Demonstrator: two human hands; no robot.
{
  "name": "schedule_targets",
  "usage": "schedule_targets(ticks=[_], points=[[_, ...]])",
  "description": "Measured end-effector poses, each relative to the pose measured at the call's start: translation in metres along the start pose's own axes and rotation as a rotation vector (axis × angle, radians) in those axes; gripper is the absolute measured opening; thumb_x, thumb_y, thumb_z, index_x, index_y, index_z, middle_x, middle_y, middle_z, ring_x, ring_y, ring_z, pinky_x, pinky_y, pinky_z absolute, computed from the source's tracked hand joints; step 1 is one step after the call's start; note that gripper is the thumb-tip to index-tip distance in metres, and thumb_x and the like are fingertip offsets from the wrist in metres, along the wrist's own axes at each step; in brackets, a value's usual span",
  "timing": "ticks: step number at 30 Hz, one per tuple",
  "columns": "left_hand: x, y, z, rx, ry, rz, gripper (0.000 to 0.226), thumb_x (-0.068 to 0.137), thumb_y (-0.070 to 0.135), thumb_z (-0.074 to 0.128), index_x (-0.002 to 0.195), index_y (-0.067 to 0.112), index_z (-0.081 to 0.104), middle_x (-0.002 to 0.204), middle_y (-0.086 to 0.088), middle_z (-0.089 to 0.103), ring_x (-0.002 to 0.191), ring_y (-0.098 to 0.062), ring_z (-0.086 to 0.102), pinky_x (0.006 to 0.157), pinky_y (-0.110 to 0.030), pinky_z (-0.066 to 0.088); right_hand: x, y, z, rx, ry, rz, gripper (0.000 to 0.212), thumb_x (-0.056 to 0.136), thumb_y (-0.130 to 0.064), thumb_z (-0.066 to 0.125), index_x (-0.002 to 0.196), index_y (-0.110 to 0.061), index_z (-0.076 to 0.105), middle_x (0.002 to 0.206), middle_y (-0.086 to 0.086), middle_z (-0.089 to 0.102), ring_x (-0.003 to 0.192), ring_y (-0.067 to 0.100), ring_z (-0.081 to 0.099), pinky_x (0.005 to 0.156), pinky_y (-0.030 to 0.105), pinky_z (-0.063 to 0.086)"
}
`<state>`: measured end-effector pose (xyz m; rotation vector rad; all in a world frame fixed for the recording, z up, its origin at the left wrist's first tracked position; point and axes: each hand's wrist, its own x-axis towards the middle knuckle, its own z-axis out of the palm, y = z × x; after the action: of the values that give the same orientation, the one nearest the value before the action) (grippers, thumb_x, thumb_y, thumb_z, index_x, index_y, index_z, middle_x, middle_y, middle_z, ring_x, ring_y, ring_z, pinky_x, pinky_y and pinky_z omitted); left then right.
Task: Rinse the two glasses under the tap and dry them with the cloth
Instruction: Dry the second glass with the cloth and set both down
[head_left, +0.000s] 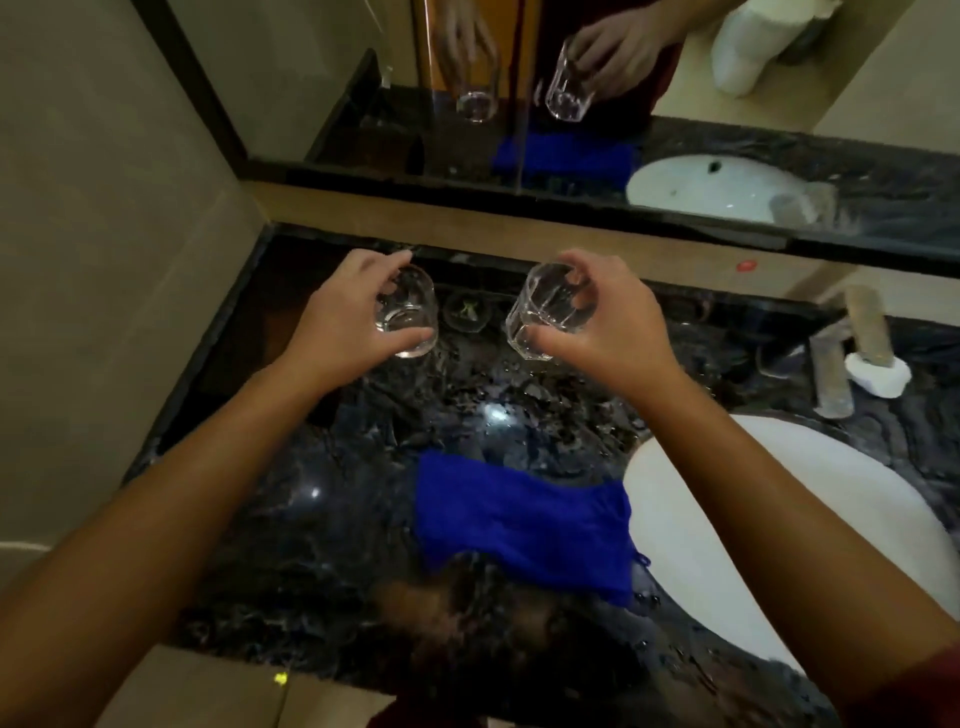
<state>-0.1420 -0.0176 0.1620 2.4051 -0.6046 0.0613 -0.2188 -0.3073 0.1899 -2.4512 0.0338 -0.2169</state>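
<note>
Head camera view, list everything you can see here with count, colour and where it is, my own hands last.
glass in left hand: one, clear, round-sided, held above the back of the countertop
glass in right hand: one, clear, faceted, tilted, held above the countertop
cloth: one, blue, lying on the countertop beside the basin
countertop: one, dark marbled stone, glossy
basin: one, white, sunk into the countertop at right
tap: one, metallic, behind the basin
small dark dish: one, on the countertop between the two glasses
mirror: one, on the wall behind, reflecting hands, glasses, cloth and basin
left hand: grip around its glass from the side
right hand: grip around its glass from above
</note>
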Motion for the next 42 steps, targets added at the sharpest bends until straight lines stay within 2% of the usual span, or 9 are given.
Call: schedule_targets(ticks=[8, 13, 21, 27, 35, 39, 42], points=[[0.067, -0.072, 0.004, -0.023, -0.030, -0.026, 0.089, 0.073, 0.042, 0.091, 0.150, 0.021, 0.050, 0.138, -0.006, 0.052, 0.119, -0.018, 0.063, 0.101, -0.042, 0.056, 0.087, 0.004, 0.050, -0.030, 0.028, -0.025, 0.085, 0.077, -0.048, 0.083, 0.149, -0.023, 0.049, 0.132, 0.004, 0.058, 0.113, 0.020, 0.061, 0.091, 0.044, 0.056], [0.095, -0.105, 0.027, -0.008, -0.091, -0.060, 0.087, 0.072, 0.044, 0.092, 0.146, 0.027, 0.049, 0.136, 0.003, 0.050, 0.117, -0.011, 0.058, 0.099, -0.043, 0.056, 0.116, 0.021, 0.099, -0.085, -0.050, 0.003, 0.084, 0.077, -0.050, 0.083, 0.150, -0.026, 0.048, 0.132, 0.003, 0.057, 0.114, 0.022, 0.062, 0.091, 0.043, 0.057], [0.119, -0.155, 0.065, -0.031, -0.142, -0.068, 0.085, 0.072, 0.033, 0.095, 0.144, 0.020, 0.051, 0.136, -0.005, 0.050, 0.119, -0.018, 0.059, 0.100, -0.045, 0.056, 0.144, 0.052, 0.175, -0.215, -0.121, 0.105, 0.085, 0.077, -0.053, 0.084, 0.149, -0.030, 0.046, 0.136, 0.007, 0.058, 0.121, 0.030, 0.062, 0.091, 0.043, 0.056], [0.132, -0.162, 0.080, -0.011, -0.245, -0.091, 0.088, 0.072, 0.035, 0.095, 0.145, 0.021, 0.049, 0.140, -0.004, 0.049, 0.121, -0.021, 0.060, 0.103, -0.044, 0.054, 0.153, 0.055, 0.187, -0.237, -0.142, 0.088, 0.083, 0.078, -0.046, 0.085, 0.150, -0.024, 0.049, 0.141, 0.009, 0.057, 0.126, 0.032, 0.059, 0.094, 0.046, 0.057], [0.132, -0.165, 0.089, -0.008, -0.291, -0.105, 0.088, 0.073, 0.035, 0.094, 0.146, 0.023, 0.047, 0.140, -0.004, 0.047, 0.125, -0.025, 0.059, 0.105, -0.047, 0.053, 0.153, 0.063, 0.196, -0.255, -0.202, 0.064, 0.089, 0.078, -0.050, 0.085, 0.153, -0.022, 0.046, 0.134, 0.010, 0.057, 0.121, 0.033, 0.060, 0.087, 0.045, 0.055], [0.130, -0.168, 0.090, 0.033, -0.292, -0.081, 0.086, 0.075, 0.037, 0.092, 0.146, 0.024, 0.045, 0.139, -0.005, 0.047, 0.119, -0.026, 0.060, 0.100, -0.047, 0.055, 0.154, 0.062, 0.200, -0.276, -0.255, 0.065, 0.091, 0.081, -0.050, 0.083, 0.156, -0.025, 0.040, 0.137, 0.009, 0.052, 0.126, 0.033, 0.054, 0.089, 0.048, 0.057], [0.129, -0.165, 0.091, 0.120, -0.300, -0.061, 0.088, 0.077, 0.041, 0.090, 0.147, 0.024, 0.041, 0.141, -0.005, 0.045, 0.122, -0.027, 0.059, 0.098, -0.044, 0.054, 0.154, 0.058, 0.197, -0.286, -0.294, 0.077, 0.092, 0.082, -0.051, 0.082, 0.158, -0.025, 0.036, 0.140, 0.008, 0.049, 0.130, 0.032, 0.050, 0.092, 0.050, 0.057]])
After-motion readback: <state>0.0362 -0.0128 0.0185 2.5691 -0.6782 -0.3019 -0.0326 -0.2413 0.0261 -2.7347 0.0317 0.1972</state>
